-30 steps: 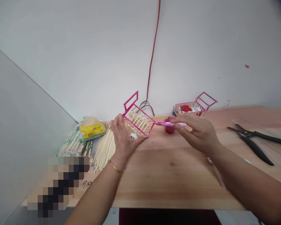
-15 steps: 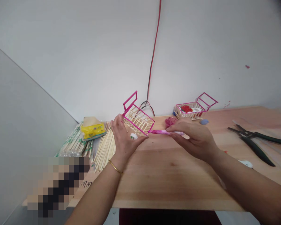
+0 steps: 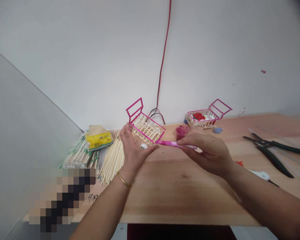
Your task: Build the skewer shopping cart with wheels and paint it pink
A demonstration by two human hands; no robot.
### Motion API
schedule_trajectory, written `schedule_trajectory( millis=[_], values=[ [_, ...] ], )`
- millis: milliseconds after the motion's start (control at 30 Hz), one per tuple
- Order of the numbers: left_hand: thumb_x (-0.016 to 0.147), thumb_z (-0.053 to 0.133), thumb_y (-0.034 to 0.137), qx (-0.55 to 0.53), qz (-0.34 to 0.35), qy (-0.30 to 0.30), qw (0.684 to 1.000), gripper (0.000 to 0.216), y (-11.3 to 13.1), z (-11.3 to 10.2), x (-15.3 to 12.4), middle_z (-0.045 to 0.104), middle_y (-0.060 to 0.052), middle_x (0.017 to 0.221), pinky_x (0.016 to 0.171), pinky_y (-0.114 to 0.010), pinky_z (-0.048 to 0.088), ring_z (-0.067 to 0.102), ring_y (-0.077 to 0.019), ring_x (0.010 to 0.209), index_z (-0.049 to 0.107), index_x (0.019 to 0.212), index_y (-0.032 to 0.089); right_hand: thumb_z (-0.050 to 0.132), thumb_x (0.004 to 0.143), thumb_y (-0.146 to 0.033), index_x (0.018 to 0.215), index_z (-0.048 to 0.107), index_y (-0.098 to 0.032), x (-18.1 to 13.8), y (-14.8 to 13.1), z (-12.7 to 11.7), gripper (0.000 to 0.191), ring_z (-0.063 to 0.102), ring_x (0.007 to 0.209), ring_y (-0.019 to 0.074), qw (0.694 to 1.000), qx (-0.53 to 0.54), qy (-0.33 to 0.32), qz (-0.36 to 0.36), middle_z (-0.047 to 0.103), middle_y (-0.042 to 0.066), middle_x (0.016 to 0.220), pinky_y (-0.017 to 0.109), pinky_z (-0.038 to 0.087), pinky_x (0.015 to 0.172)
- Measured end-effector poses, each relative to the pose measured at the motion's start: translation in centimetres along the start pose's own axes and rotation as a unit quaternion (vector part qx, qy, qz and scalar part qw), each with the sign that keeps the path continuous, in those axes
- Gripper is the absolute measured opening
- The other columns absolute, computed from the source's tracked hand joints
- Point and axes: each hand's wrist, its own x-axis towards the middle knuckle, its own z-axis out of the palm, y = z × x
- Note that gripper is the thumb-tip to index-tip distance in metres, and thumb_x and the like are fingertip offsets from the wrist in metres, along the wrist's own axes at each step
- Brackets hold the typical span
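Observation:
My left hand [image 3: 135,148] grips a small cart-shaped basket [image 3: 150,133] of pale wooden sticks, tilted up, with a magenta rim and a magenta handle frame at its far left. Thumb and fingers hold it by its left and near sides. Between the fingers of my right hand [image 3: 207,150] is a slim paintbrush [image 3: 172,144], its white handle smeared pink. The brush tip is at the basket's near right corner. Behind that hand stands a small clear cup [image 3: 181,132] of magenta paint. A small white cap-like piece [image 3: 143,146] shows below the basket.
A similar basket [image 3: 202,120] holding red and white items stands by the wall, near a bluish lump [image 3: 217,130]. Dark-handled pliers-like cutters [image 3: 267,145] and a white tool [image 3: 261,174] lie right. Left are loose sticks [image 3: 112,160], bagged sticks [image 3: 77,155] and a yellow packet [image 3: 99,139].
The basket has tipped and turned slightly, its handle end shifting left. The brush tip has moved slightly left and down along the near right corner.

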Motion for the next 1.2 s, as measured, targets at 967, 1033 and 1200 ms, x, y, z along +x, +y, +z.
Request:
schedule_trajectory(
  millis=[967,1033,1200],
  values=[
    [0.066,0.082,0.033,-0.466,-0.276,-0.104,0.834,0.079,1.1,0.6,0.1,0.053,-0.015,0.137,0.105,-0.045,0.043,0.053,-0.03,0.127,0.045,0.136,0.022,0.065,0.084,-0.015,0.107,0.067,-0.028,-0.6,1.6,-0.2,0.026,0.068,0.08,0.0226,0.994,-0.063,0.086,-0.005,0.072,0.004,0.082,0.04,0.051,0.072],
    [0.066,0.082,0.033,-0.47,-0.283,-0.105,0.83,0.08,1.2,0.6,0.1,0.053,-0.015,0.138,0.105,-0.046,0.043,0.053,-0.0306,0.126,0.045,0.136,0.022,0.064,0.085,-0.015,0.109,0.067,-0.029,-0.6,1.7,-0.2,0.028,0.068,0.08,0.0227,0.994,-0.063,0.088,-0.007,0.072,0.004,0.082,0.041,0.051,0.072],
    [0.066,0.081,0.035,-0.468,-0.293,-0.109,0.827,0.081,1.2,0.7,0.0,0.046,-0.015,0.145,0.101,-0.044,0.046,0.053,-0.0311,0.126,0.045,0.138,0.023,0.064,0.084,-0.014,0.111,0.066,-0.028,-0.8,1.5,0.0,0.03,0.067,0.079,0.0211,0.995,-0.062,0.077,-0.022,0.072,0.003,0.084,0.039,0.051,0.073]
  ],
)
